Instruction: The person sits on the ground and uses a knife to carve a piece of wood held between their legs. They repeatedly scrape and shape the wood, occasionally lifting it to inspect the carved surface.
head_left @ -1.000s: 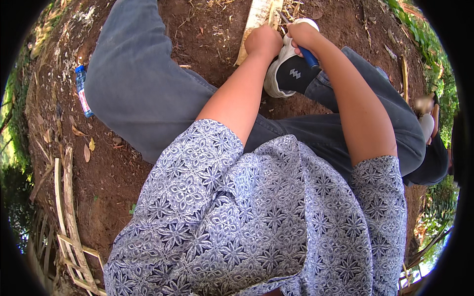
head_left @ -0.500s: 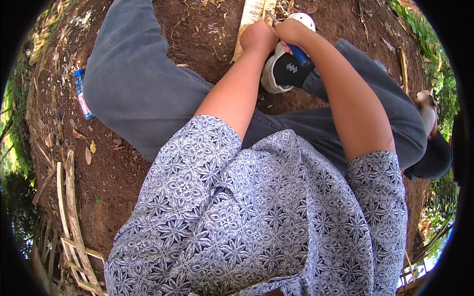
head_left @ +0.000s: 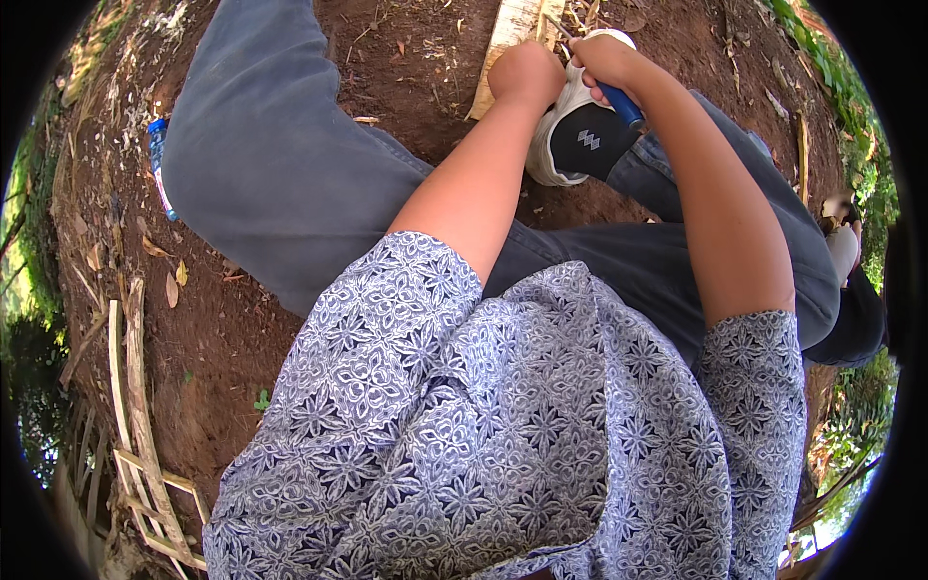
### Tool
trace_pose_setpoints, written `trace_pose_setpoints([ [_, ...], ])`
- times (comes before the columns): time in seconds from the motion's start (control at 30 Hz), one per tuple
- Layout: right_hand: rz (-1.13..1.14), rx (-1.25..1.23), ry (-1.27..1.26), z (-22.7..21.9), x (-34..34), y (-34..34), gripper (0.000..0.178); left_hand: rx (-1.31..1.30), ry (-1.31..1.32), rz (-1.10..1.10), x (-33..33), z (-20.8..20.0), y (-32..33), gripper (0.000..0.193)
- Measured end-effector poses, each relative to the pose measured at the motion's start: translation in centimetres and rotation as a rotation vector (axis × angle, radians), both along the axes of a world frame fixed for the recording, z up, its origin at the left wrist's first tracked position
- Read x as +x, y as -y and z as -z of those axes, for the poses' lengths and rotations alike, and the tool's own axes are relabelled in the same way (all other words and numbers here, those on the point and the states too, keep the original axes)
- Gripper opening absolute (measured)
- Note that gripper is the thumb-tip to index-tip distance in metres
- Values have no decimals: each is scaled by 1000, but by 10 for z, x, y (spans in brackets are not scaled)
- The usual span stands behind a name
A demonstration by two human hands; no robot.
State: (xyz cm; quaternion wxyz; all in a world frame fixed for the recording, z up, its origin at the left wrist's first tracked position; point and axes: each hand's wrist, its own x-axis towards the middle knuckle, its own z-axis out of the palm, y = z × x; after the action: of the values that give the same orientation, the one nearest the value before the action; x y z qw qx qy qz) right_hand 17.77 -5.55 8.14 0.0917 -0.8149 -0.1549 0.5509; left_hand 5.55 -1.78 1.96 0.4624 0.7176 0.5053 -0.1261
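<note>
My right hand (head_left: 609, 64) is closed round the blue handle (head_left: 621, 104) of a tool with a thin grey metal shaft or blade (head_left: 559, 26). The metal end points up and left, over the edge of a pale wooden board (head_left: 503, 46) on the ground. Beside it my left hand (head_left: 527, 73) is closed in a fist at the board's right side; what its fingers hold, if anything, is hidden. Just below the hands is my foot, in a white shoe (head_left: 547, 150) and a black sock (head_left: 585, 140).
A blue-capped plastic bottle (head_left: 159, 164) lies left of my bent leg (head_left: 280, 155). Long wooden strips (head_left: 137, 387) rest at the lower left. Another person's dark-clothed leg (head_left: 855, 324) shows at the right edge. Dry leaves and chips litter the brown soil.
The view has shifted slightly, so the board, foot and hands appear farther right. My right hand, with the blue-handled tool, has moved a little away from my left fist.
</note>
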Motion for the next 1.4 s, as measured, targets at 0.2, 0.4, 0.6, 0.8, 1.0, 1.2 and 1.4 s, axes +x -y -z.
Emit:
trace_pose_setpoints([
  [0.2,-102,-98,11,10,0,5,41,-11,-27,21,2,-1,-2,39],
  [0.4,-88,-107,66,23,-3,-6,33,12,-26,43,0,0,-1,37],
  [0.6,-10,-72,14,41,17,-1,28,28,-19,12,3,2,2,36],
  [0.8,49,1,63,21,-1,-3,26,-5,-14,8,2,2,-3,38],
  [1.0,81,12,-9,19,-3,3,30,-17,-10,-22,2,7,-8,42],
  [1.2,22,-13,12,13,-5,-4,27,-32,2,-10,0,10,-8,44],
  [1.4,-48,-43,105,26,-2,-16,37,-54,-8,-4,-2,15,-8,43],
])
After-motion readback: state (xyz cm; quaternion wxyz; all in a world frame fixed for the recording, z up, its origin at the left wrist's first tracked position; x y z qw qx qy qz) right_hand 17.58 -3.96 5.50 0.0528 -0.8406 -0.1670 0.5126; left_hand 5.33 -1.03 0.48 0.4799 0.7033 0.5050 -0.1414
